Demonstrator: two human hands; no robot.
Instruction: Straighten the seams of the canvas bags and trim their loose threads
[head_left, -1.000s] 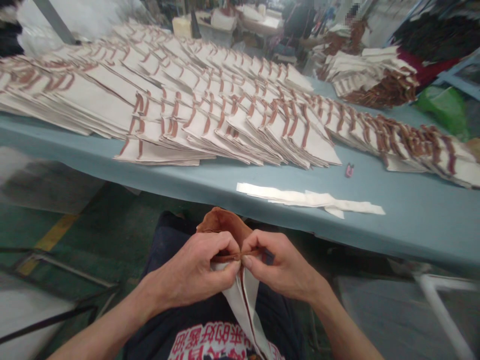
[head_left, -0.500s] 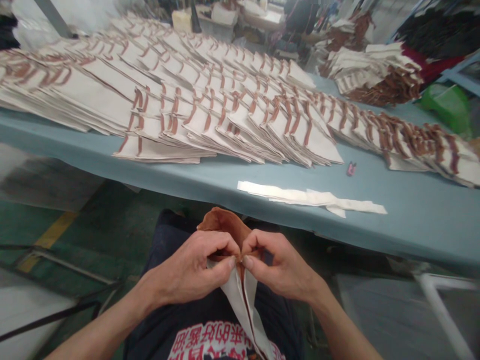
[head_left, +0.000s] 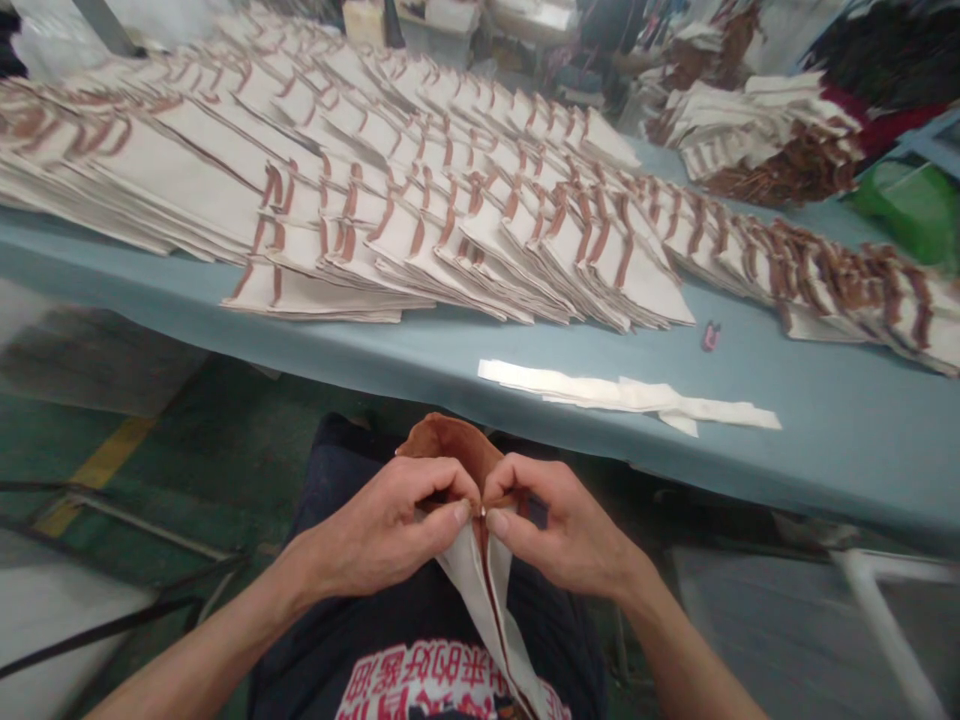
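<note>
A person holds a cloth piece (head_left: 472,590) in both hands, over their lap, just in front of the blue counter (head_left: 360,355). The cloth piece is long and thin at the bottom. Its long way runs from the counter side back to the person's tummy, and the low end leans a bit to the right. The wide brown end (head_left: 450,440) points away, to the counter. The white part points back to the person, with a dark line running down its long way.

The left hand (head_left: 382,520) has its grip pinched on the cloth, thumb and finger together. The right hand (head_left: 562,520) has its grip pinched on it too. The two thumb tips are side by side, very near each other.

On the counter are white strips (head_left: 630,393), a small pink thing (head_left: 711,336) and lots of piled white cloths (head_left: 450,220) with brown bands.
</note>
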